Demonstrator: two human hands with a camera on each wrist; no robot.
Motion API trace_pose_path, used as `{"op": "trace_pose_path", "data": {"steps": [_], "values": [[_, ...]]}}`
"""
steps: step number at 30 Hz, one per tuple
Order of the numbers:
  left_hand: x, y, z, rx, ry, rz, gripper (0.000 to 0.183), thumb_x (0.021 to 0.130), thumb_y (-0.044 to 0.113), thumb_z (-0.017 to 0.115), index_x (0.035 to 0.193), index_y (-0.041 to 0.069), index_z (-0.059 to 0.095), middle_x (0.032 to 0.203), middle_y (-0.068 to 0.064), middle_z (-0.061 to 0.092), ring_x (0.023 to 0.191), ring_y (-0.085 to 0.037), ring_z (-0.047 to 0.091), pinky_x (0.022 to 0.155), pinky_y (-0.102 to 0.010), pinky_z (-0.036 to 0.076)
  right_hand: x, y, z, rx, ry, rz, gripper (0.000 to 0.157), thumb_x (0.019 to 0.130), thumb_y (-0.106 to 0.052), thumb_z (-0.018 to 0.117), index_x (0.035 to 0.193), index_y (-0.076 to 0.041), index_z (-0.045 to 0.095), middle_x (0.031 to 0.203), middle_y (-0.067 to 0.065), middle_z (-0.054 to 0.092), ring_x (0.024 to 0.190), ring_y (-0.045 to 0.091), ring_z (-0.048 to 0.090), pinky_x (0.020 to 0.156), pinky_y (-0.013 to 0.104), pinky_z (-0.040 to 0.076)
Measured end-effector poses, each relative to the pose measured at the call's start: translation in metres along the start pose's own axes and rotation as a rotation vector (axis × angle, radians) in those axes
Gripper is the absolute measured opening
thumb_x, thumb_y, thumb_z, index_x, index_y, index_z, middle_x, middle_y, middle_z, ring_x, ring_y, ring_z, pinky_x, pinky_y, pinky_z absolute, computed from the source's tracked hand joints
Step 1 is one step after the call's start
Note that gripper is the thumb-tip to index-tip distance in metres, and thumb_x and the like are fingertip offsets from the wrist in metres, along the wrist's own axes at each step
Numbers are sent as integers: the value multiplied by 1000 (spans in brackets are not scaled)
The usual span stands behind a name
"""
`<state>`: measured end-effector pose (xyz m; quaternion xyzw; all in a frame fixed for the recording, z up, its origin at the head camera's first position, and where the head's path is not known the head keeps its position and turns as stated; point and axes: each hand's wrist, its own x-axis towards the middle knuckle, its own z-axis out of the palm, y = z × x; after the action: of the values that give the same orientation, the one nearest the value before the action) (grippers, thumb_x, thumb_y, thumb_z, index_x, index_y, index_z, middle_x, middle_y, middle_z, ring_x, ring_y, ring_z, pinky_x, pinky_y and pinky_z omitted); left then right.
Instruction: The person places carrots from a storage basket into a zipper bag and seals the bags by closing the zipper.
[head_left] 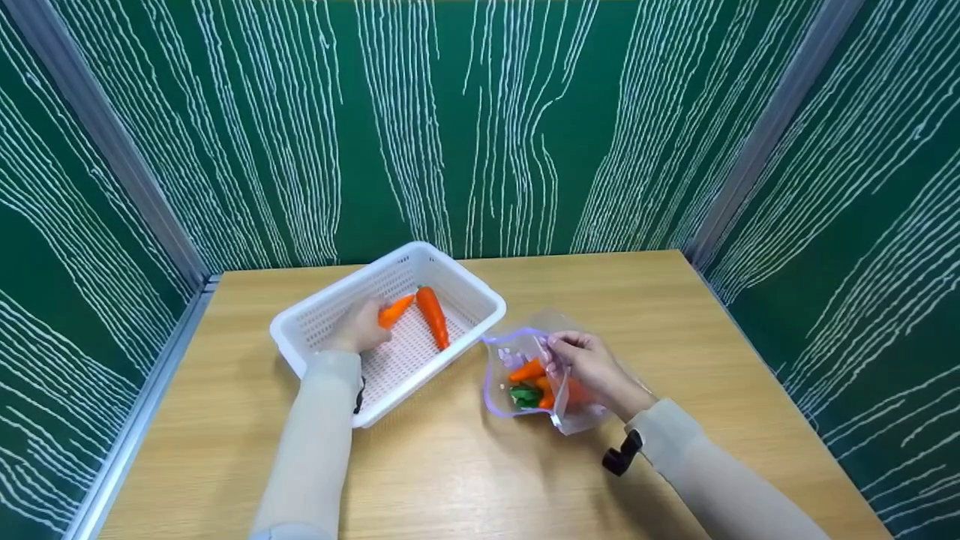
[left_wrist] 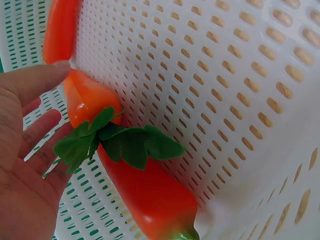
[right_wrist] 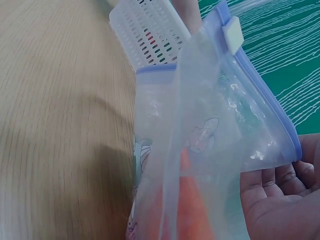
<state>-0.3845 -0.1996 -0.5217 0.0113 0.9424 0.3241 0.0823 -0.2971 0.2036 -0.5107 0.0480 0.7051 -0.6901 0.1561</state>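
Observation:
In the head view, my left hand [head_left: 358,327] reaches into a white basket [head_left: 469,289] beside an orange carrot [head_left: 395,310]. The left wrist view shows this carrot [left_wrist: 95,100] with green leaves; my thumb is at its upper end and my fingers lie loosely extended alongside. Its leaves overlap a red pepper [left_wrist: 150,195]. Another red pepper [head_left: 433,318] lies nearby in the basket. My right hand [head_left: 592,367] pinches the rim of a clear zip bag [head_left: 491,382] with a purple edge. Inside this opened bag are orange pieces [head_left: 527,370] and something green [head_left: 525,395].
Basket and bag stand close together on a wooden table [head_left: 435,480]. Green panels [head_left: 465,150] with wavy white lines rise behind and on both sides. A white slider [right_wrist: 233,35] sits on the bag's zip.

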Motion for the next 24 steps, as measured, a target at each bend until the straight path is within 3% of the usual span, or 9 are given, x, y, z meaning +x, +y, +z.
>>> {"op": "trace_pose_path", "data": {"steps": [3,6,15,19,24], "values": [[2,-3,1,-1,-8,-22,64,96,2,72,157,9,55,153,-14,61,125,-34,59,120,-56,49,1,0,0,-3,8,-4,28,114,-21,56,128,-1,71,95,2,71,82,15,65,76,23,60],[-2,-1,1,22,-2,-31,62,99,2,71,158,9,54,154,-14,60,128,-33,58,124,-54,44,0,-1,1,-6,12,-7,29,115,-20,55,130,0,70,95,2,71,82,16,65,76,23,60],[-42,30,-12,21,14,-74,52,99,4,72,150,8,62,155,-16,60,127,-36,60,122,-60,45,-1,-3,-1,-25,18,14,24,114,-22,57,125,-7,73,100,3,72,86,18,66,79,24,61],[-44,32,-16,25,-16,-75,51,96,4,74,146,9,66,151,-17,63,124,-35,62,118,-60,48,-1,-3,-1,-45,20,24,26,114,-23,58,128,-7,73,102,3,72,87,18,67,79,24,61],[-45,26,-15,71,-3,-51,49,92,5,77,140,12,70,139,-14,68,116,-33,64,112,-57,52,0,-3,1,-46,16,29,25,114,-22,58,127,-8,73,101,3,72,86,18,67,78,24,61]]}}
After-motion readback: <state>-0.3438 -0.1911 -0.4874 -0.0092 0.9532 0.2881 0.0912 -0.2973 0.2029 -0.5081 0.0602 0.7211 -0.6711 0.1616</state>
